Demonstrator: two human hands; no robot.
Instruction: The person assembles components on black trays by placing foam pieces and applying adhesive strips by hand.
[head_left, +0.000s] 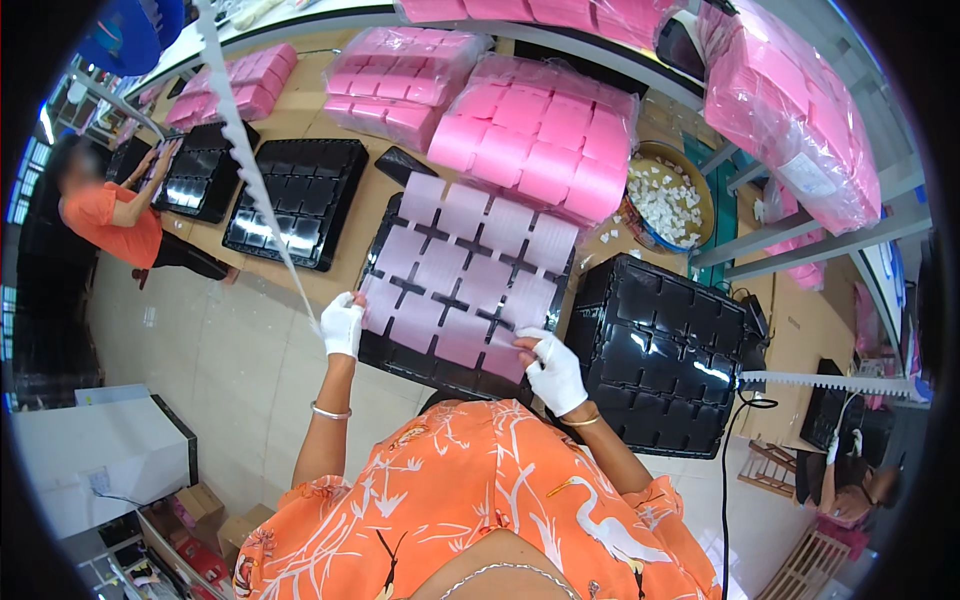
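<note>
A pale pink sheet (465, 270) with rows of cross-shaped cut-outs lies over a black plastic tray (400, 362) on the bench before me. Its black surface shows through the cut-outs and along the near edge. My left hand (342, 328), in a white fingerless glove, has thumb and fingertips closed at the sheet's left edge. Over the near right part, my right hand (556, 374), gloved alike, has its bare thumb and forefinger pinched at the sheet. Whatever lies between those fingertips is too small to make out.
Plastic-wrapped stacks of bright pink sheets (540, 135) stand behind. A round tub (690, 240) of small white pieces is at the back right. Stacked black trays (655, 350) flank me on the right, others (297, 200) on the left. Co-workers stand at far left (115, 215) and lower right (850, 490).
</note>
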